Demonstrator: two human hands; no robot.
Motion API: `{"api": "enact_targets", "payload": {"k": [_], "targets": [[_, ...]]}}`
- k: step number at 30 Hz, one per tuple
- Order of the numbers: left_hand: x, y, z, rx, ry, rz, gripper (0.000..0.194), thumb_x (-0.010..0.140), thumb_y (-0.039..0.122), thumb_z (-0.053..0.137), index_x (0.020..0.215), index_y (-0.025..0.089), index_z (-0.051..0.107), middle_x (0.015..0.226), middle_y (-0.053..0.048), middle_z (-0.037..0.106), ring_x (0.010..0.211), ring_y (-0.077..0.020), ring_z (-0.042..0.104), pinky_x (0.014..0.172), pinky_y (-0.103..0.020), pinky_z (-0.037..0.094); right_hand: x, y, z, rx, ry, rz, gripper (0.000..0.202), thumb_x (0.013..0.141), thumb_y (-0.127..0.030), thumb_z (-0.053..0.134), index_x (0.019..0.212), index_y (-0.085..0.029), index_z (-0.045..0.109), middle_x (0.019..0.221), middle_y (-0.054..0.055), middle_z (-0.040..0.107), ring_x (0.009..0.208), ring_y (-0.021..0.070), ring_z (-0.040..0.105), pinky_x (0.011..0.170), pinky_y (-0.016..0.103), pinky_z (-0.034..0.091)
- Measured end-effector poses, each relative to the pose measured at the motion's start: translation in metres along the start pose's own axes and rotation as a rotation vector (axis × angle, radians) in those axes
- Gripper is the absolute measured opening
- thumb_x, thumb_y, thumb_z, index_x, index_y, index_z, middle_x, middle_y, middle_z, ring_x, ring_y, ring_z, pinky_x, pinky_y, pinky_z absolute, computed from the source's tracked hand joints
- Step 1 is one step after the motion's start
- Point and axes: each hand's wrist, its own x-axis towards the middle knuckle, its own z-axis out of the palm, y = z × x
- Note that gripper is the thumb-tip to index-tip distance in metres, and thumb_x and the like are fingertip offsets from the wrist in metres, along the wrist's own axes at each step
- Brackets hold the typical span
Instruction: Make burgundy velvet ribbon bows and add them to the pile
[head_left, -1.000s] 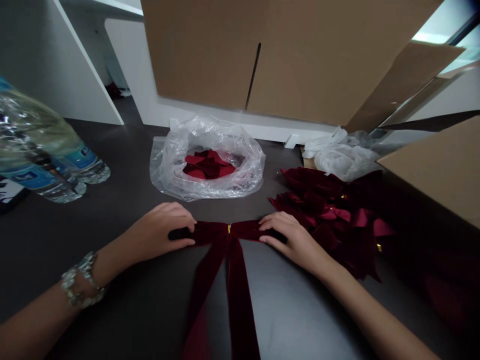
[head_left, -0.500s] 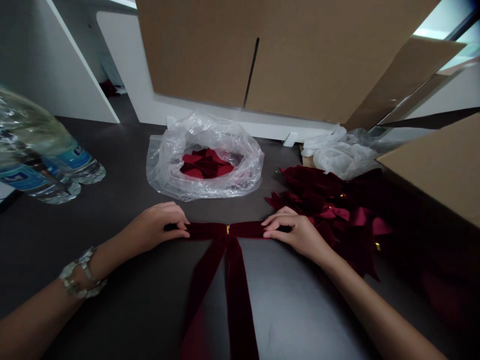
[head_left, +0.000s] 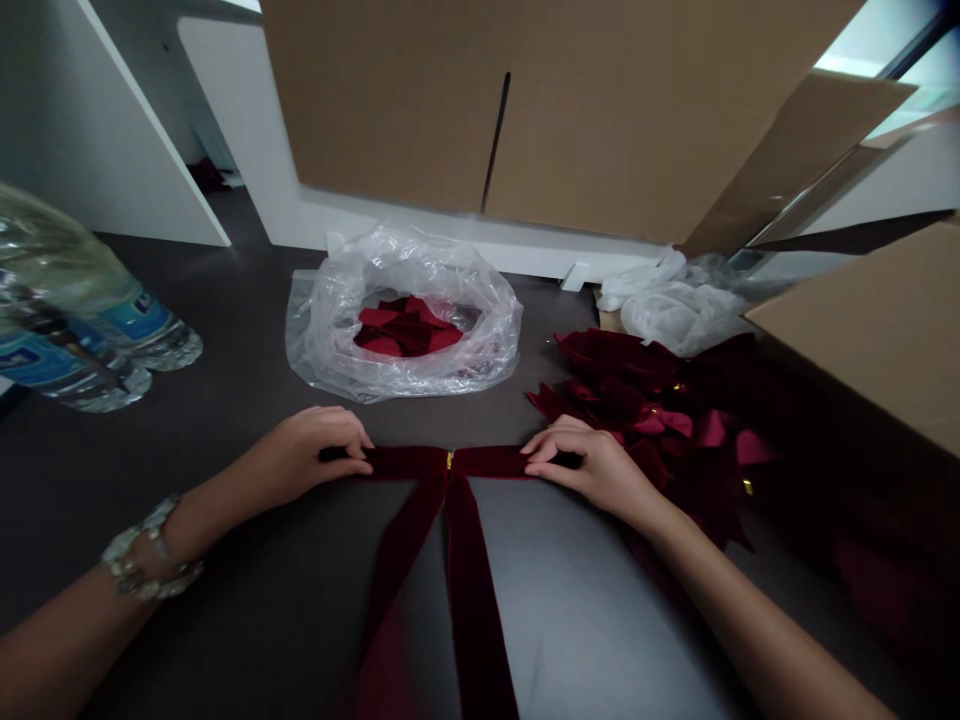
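A dark red velvet ribbon bow (head_left: 487, 461) lies on the grey table, its two loops stretched out sideways and its two long tails running down toward me. A small gold tie (head_left: 449, 460) circles its middle. My left hand (head_left: 319, 450), with a bracelet (head_left: 150, 555) on the wrist, pinches the end of the left loop between thumb and fingers. At the opposite end, my right hand (head_left: 574, 460) pinches the right loop the same way. The lower ends of the tails run out of view.
Beyond the bow sits a clear plastic bag (head_left: 307, 345) with red ribbon pieces (head_left: 409, 328) inside. Finished-looking red bows (head_left: 660, 420) are piled at right, near crumpled white plastic (head_left: 675, 305). Water bottles (head_left: 112, 300) stand at left; cardboard (head_left: 585, 110) rises behind.
The view has shifted slightly. Both hands keep their pinch on the loops, and the left hand sits a little farther from the right, with the bow drawn out slightly wider.
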Motion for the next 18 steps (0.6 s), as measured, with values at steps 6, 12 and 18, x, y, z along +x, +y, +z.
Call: {"api": "enact_targets", "payload": {"k": [6,12,18], "targets": [[-0.0004,-0.0010,0.0007,0.004,0.016,-0.005,0.022,0.084,0.034,0.063,0.067,0.019,0.059,0.085,0.000,0.069,0.082,-0.0159,0.062,0.077,-0.028,0.044,-0.0023,-0.0007,0.0041,-0.073,0.046,0.008,0.015,0.083,-0.028,0.064,0.073,-0.020,0.058,0.089,0.004,0.069,0.085,0.0188,0.065,0.079,0.034,0.048],[-0.0011,-0.0019,0.0029,-0.002,0.038,-0.012,0.023,0.083,0.034,0.064,0.067,0.019,0.057,0.085,0.000,0.068,0.082,-0.0159,0.062,0.077,-0.029,0.045,-0.0038,-0.0030,0.0055,-0.035,0.057,0.066,0.015,0.083,-0.023,0.061,0.088,-0.023,0.046,0.095,0.003,0.068,0.083,0.0172,0.063,0.073,0.031,0.049],[-0.0016,-0.0043,0.0039,-0.015,0.047,-0.001,0.025,0.083,0.035,0.064,0.064,0.019,0.057,0.083,0.000,0.069,0.081,-0.0159,0.063,0.076,-0.028,0.045,-0.0024,-0.0031,0.0044,-0.013,0.070,0.082,0.012,0.084,-0.026,0.062,0.091,-0.022,0.053,0.092,0.003,0.066,0.080,0.0161,0.060,0.073,0.030,0.049]]}}
